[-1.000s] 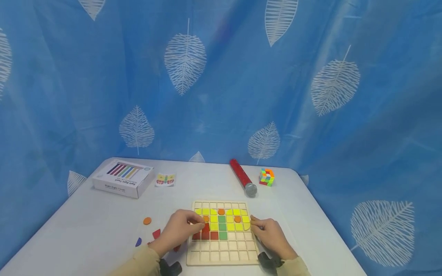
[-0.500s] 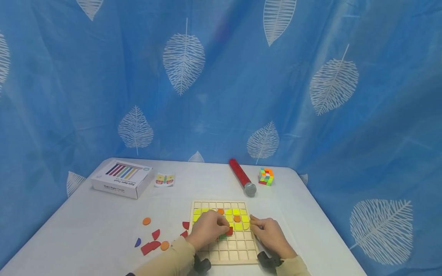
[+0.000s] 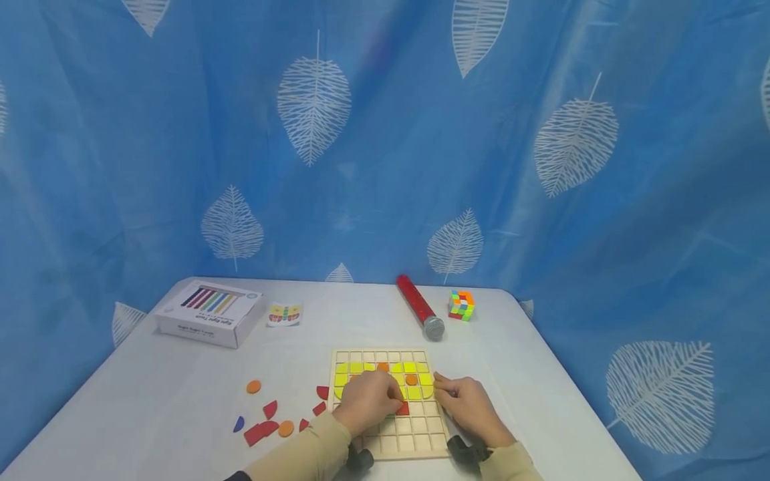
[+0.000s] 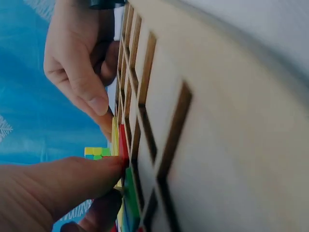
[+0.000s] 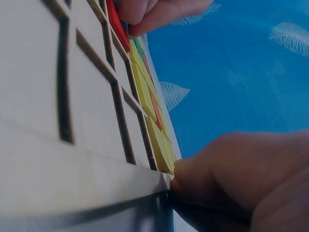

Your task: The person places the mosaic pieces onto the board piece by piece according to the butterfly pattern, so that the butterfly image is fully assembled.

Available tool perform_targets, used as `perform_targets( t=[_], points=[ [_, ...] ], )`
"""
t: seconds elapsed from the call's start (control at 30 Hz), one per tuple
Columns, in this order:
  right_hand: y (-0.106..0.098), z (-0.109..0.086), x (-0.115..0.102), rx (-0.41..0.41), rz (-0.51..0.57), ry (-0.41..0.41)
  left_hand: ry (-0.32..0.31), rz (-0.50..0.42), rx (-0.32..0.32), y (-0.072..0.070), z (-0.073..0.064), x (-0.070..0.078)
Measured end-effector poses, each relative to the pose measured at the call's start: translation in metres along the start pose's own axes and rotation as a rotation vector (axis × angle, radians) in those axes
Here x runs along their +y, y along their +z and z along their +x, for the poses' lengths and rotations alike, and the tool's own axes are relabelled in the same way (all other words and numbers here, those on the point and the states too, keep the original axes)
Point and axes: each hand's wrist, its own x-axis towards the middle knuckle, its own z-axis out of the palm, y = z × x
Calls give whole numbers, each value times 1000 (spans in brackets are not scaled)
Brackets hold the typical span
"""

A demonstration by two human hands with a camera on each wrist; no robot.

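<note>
My left hand point(image 3: 368, 399) is over the wooden grid board point(image 3: 406, 442), its thumb and finger pinching a red square tile point(image 3: 402, 408) low over the cells, just right of the green tiles point(image 4: 130, 200). That same red tile point(image 5: 117, 26) shows under the left fingertips in the right wrist view. My right hand point(image 3: 474, 409) grips the board's right edge, thumb on top, beside the yellow tiles point(image 5: 154, 140). Yellow tiles and orange discs point(image 3: 411, 379) fill the upper rows. The left hand hides the board's left middle part.
Loose red pieces point(image 3: 260, 431), orange discs point(image 3: 254, 387) and a blue half-round piece point(image 3: 238, 424) lie left of the board. Behind stand a white box point(image 3: 207, 314), a butterfly pattern card point(image 3: 284, 315), a red microphone point(image 3: 420, 306) and a puzzle cube point(image 3: 461, 306).
My left hand has moved right across the board with the red square tile, from the left red row to right of the green column. The right hand stays at the board's edge.
</note>
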Motion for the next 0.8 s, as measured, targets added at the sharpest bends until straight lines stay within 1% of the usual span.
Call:
perform_targets(
  t=[0.1, 0.17, 0.23, 0.3, 0.37, 0.43, 0.5, 0.57, 0.6, 0.67, 0.73, 0.8],
  points=[
    [0, 1, 0, 9, -1, -4, 33, 17, 5, -2, -1, 0],
    [0, 1, 0, 8, -3, -3, 24, 8, 13, -7, -4, -1],
    [0, 1, 1, 6, 0, 4, 10, -6, 29, -17, -9, -7],
    [0, 1, 1, 3, -4, 6, -35, -34, 40, -34, -17, -17],
    [1, 0, 1, 5, -5, 8, -104, -65, 47, -55, -27, -36],
    [1, 0, 1, 10, -12, 3, -186, -91, 58, -79, -40, -59],
    [1, 0, 0, 10, -14, -4, -277, -109, 77, -100, -57, -86],
    [1, 0, 0, -1, -11, 0, -359, -116, 99, -116, -76, -112],
    [1, 0, 0, -6, -10, 1, -388, -118, 114, -122, -86, -123],
    [0, 0, 0, -13, -11, 4, -448, -119, 137, -128, -104, -142],
    [0, 0, 0, -18, -14, 13, -486, -115, 147, -130, -119, -153],
    [-1, 0, 0, -14, -19, 18, -512, -118, 145, -127, -129, -157]
  ],
)
